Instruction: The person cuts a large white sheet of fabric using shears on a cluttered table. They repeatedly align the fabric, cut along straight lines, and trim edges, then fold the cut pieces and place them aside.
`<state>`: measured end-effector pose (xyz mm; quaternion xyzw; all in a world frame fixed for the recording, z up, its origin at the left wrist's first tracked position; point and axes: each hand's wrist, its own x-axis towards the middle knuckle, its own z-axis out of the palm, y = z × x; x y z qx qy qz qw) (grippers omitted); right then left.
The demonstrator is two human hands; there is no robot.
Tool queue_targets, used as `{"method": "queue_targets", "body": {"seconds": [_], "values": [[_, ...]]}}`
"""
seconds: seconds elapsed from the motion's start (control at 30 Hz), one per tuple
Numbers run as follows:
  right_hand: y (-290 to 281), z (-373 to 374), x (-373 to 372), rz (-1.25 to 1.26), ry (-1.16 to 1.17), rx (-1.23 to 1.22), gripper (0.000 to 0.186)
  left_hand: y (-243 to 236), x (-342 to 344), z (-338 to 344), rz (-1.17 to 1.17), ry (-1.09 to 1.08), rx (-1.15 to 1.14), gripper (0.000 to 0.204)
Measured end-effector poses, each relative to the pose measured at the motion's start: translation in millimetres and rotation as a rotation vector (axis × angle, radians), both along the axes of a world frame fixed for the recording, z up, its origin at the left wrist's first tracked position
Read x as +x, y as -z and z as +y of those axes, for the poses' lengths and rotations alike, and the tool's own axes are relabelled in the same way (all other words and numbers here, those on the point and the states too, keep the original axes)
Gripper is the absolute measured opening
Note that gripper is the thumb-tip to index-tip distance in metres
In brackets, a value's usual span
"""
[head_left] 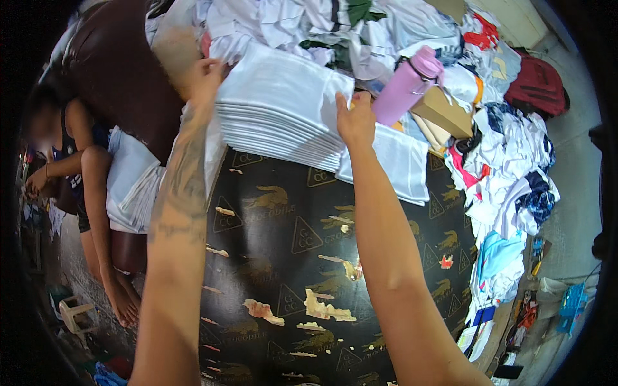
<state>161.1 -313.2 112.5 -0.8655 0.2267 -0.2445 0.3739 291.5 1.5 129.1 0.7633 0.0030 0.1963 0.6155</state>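
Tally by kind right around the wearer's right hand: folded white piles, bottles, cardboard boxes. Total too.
Folded white piles: 2 (tall pile at the right hand, low pile to its right)
Bottles: 1 (pink-purple bottle)
Cardboard boxes: 1 (brown box)
Total: 4

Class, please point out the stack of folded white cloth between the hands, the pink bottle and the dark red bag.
Stack of folded white cloth (283, 96): head view, on its top piece.
Pink bottle (403, 92): head view, on its body.
Dark red bag (535, 83): head view, on its side.
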Motion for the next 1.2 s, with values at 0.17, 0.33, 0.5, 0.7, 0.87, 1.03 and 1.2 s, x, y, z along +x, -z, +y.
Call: {"method": "queue_targets", "body": {"seconds": [0.17, 0.33, 0.5, 0.7, 0.87, 1.03, 1.2], "values": [[-1, -78, -146, 0.098, 0.086, -0.082, 0.039, 11, -209, -23, -0.157, -0.239, 0.101, 0.029], [15, -244, -303, 0.186, 0.34, -0.106, 0.037, 76, -457, -157, 0.114, 0.415, 0.627, 0.061], [-19, -403, -370, 0.172, 0.52, -0.232, 0.046, 92, -543, -264, 0.075, 0.553, 1.059, 0.084], [-34, -550, -398, -0.048, 0.842, -0.422, 0.066, 84, -549, -294, 0.177, 0.493, 1.257, 0.086], [-47, -590, -427, 0.416, 0.499, -0.378, 0.041, 87, -553, -291, 0.127, 0.479, 1.244, 0.087], [-68, -348, -531, 0.528, -0.072, -0.223, 0.025, 100, -553, -289, 0.15, 0.479, 1.244, 0.085], [-70, -128, -721, 0.6, -0.805, 0.326, 0.021, 62, -541, -282, 0.348, 0.615, 1.041, 0.079]]}}
